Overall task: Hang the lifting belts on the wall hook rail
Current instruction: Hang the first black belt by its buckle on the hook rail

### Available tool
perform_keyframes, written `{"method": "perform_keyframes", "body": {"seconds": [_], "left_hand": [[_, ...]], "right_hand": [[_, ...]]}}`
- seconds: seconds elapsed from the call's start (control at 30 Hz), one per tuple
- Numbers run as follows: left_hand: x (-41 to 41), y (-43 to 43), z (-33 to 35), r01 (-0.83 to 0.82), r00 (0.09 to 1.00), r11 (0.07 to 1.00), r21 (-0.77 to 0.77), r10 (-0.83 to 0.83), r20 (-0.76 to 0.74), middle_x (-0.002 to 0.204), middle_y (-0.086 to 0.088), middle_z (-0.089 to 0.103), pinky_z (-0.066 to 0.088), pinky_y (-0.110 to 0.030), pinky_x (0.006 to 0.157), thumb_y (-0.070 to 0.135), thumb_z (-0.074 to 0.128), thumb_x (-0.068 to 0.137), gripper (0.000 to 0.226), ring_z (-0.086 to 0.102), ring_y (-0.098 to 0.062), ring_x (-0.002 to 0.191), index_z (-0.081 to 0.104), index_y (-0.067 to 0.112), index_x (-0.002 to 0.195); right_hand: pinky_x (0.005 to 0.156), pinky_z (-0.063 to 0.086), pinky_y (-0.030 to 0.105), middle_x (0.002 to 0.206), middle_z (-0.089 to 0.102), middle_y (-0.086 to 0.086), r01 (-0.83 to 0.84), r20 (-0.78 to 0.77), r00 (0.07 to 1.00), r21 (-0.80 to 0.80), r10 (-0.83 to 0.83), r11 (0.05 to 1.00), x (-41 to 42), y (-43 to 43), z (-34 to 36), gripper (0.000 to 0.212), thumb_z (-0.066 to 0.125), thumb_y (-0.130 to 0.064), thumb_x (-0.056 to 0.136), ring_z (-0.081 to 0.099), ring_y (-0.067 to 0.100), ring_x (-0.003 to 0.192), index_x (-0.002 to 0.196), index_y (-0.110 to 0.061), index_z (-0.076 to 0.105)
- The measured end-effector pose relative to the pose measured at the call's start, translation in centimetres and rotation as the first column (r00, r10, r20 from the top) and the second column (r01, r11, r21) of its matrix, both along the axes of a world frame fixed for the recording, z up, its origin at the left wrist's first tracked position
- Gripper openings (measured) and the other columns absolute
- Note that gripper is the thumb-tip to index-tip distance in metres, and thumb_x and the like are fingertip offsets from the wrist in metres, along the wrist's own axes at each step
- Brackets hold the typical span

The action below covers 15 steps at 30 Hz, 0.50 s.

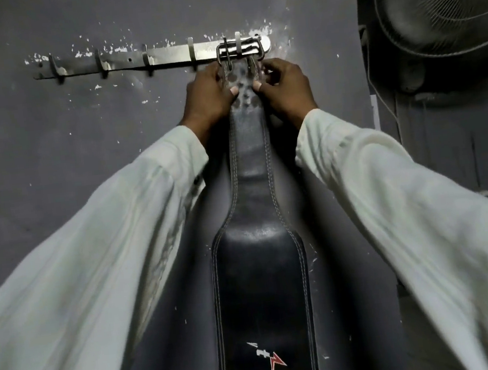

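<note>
Against grey wall (pixel 22 148), left hand (pixel 207 93) and right hand (pixel 283 87) pinch belt (pixel 253 184) below hook rail (pixel 133 61).

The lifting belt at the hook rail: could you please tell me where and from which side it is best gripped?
Grip the lifting belt by its narrow strap just below the buckle, coming from both edges, as the left hand and right hand do. There it is slim enough to wrap round; lower down it widens. It probably steers the buckle best on the hook rail.
</note>
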<state>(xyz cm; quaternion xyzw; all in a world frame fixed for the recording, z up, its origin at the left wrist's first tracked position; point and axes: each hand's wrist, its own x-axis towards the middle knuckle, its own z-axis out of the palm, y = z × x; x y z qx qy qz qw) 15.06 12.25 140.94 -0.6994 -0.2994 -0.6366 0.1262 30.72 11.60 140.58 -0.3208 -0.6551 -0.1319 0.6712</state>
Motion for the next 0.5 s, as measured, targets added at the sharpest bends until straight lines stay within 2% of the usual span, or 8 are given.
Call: {"method": "perform_keyframes", "body": {"seconds": [0.07,0.13,0.2,0.27,0.4,0.43,0.5], "left_hand": [[0.0,0.4,-2.0,0.069,0.997,0.996,-0.049,-0.067,0.050,0.105,-0.011,0.074,0.046,-0.022,0.081,0.018,0.069,0.083,0.026,0.067,-0.019,0.091,0.070,0.009,0.108],[-0.2,0.5,-4.4,0.158,0.984,0.979,-0.125,-0.146,0.101,0.092,-0.008,0.075,0.052,-0.028,0.083,0.023,0.071,0.074,0.030,0.064,-0.016,0.080,0.074,0.012,0.102],[-0.8,0.3,-7.5,0.250,0.965,0.950,-0.186,-0.229,0.126,0.075,0.001,0.070,0.052,-0.029,0.079,0.024,0.071,0.070,0.033,0.058,-0.010,0.071,0.076,0.013,0.101],[-1.5,-0.2,-11.0,0.336,0.942,0.905,-0.261,-0.315,0.119,0.067,0.009,0.064,0.049,-0.026,0.075,0.013,0.073,0.076,0.030,0.057,-0.005,0.067,0.074,0.012,0.106],[-3.1,-1.9,-17.8,0.442,0.894,0.792,-0.422,-0.428,0.133,0.078,-0.001,0.069,0.051,-0.016,0.065,-0.001,0.069,0.086,0.025,0.064,0.001,0.064,0.069,0.004,0.110],[-3.5,-2.3,-19.4,0.475,0.873,0.739,-0.477,-0.464,0.150,0.085,-0.003,0.071,0.053,-0.015,0.067,-0.002,0.069,0.086,0.027,0.068,0.000,0.070,0.068,0.002,0.112],[-4.2,-3.2,-22.0,0.528,0.824,0.619,-0.581,-0.540,0.174,0.100,-0.005,0.072,0.057,-0.019,0.075,-0.006,0.068,0.085,0.037,0.071,-0.006,0.085,0.062,0.003,0.120]], "right_hand": [[0.086,0.049,0.019,0.092,0.068,-0.005,-0.058,-0.094,0.994,-0.049,0.054,0.997,0.2,-0.1,-2.0,0.029,0.074,-0.021,0.081,0.065,0.011,0.091,0.110,-0.019,0.068],[0.087,0.054,0.026,0.086,0.071,-0.002,-0.143,-0.163,0.979,-0.115,0.124,0.983,0.2,-0.3,-4.4,0.019,0.076,-0.020,0.078,0.069,0.014,0.089,0.094,-0.024,0.067],[0.079,0.057,0.031,0.081,0.072,0.000,-0.223,-0.205,0.962,-0.195,0.183,0.955,0.2,-0.3,-7.6,0.015,0.077,-0.019,0.075,0.070,0.017,0.080,0.085,-0.023,0.067],[0.070,0.053,0.032,0.076,0.071,0.004,-0.321,-0.251,0.934,-0.282,0.253,0.904,0.3,-0.4,-11.3,0.016,0.078,-0.020,0.072,0.064,0.017,0.069,0.084,-0.016,0.068],[0.066,0.049,0.027,0.071,0.066,0.003,-0.417,-0.275,0.906,-0.447,0.322,0.792,0.4,-1.8,-19.0,0.016,0.079,-0.016,0.078,0.060,0.012,0.065,0.083,-0.008,0.066],[0.067,0.053,0.027,0.076,0.070,0.004,-0.452,-0.290,0.891,-0.492,0.350,0.744,0.6,-2.3,-20.8,0.014,0.078,-0.011,0.080,0.065,0.012,0.067,0.089,-0.005,0.068],[0.082,0.058,0.033,0.101,0.075,0.013,-0.539,-0.329,0.841,-0.574,0.430,0.616,1.1,-3.3,-23.5,0.031,0.077,-0.005,0.081,0.073,0.020,0.089,0.110,-0.001,0.067]]}}
